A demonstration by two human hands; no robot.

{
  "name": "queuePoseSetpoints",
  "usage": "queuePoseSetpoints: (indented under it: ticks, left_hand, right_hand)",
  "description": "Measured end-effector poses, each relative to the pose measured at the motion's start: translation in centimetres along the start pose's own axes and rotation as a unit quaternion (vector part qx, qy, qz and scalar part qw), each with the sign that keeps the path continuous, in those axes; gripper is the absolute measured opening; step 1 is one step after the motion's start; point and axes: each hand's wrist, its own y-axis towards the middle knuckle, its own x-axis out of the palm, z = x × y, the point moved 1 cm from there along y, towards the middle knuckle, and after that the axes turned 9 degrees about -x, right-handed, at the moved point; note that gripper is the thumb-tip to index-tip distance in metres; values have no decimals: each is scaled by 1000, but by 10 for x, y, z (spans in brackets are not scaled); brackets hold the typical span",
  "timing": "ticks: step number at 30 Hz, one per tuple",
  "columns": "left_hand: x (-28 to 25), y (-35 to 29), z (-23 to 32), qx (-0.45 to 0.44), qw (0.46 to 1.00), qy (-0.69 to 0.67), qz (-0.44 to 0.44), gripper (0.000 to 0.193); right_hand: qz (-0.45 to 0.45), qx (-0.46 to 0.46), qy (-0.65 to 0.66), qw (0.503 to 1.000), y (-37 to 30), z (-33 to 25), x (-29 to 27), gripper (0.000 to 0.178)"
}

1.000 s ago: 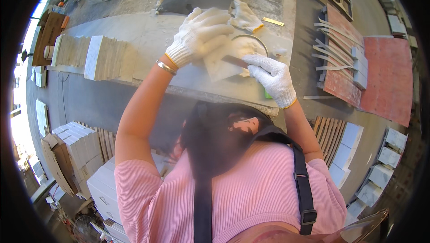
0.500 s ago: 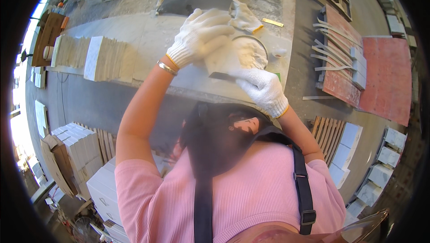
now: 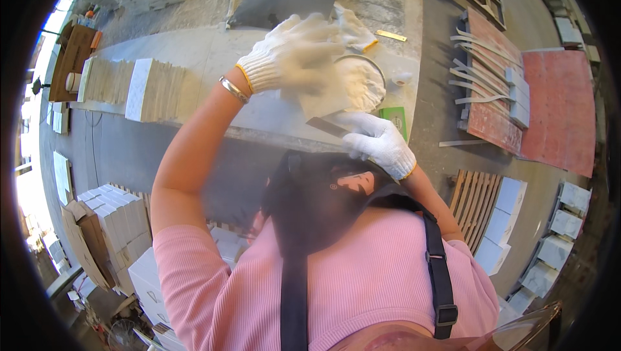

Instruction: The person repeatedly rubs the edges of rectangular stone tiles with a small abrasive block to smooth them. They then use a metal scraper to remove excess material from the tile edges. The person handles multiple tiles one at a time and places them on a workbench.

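head view: my left hand (image 3: 294,53), gloved in white, has its fingers curled closed around a pale stone tile (image 3: 323,95), tilted above the grey surface (image 3: 194,60). my right hand (image 3: 381,141) presses a dark flat tool (image 3: 326,126) against the tile's lower edge, fingers gripping it. a round white bowl (image 3: 365,79) sits just behind the tile.

I see a thin pale square stone tile (image 3: 326,95), tilted, its dark lower edge facing me, held above the surface. Behind it sits a round metal-rimmed bowl of white powder (image 3: 365,79), partly hidden by the tile.
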Motion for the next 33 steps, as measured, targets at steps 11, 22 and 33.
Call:
queuePoseSetpoints:
  ticks: [11,22,33]
  left_hand:
    - [-38,44,21,-50,969,16,-243,46]
    - [-35,-5,8,-28,995,-62,70,32]
    - [-22,-10,-4,-1,990,-23,142,21]
  right_hand:
    - [71,27,118,990,10,-2,11,49]
    - [90,-106,-30,990,0,-36,-21,29]
    - [50,-282,-249,925,66,-78,-30,17]
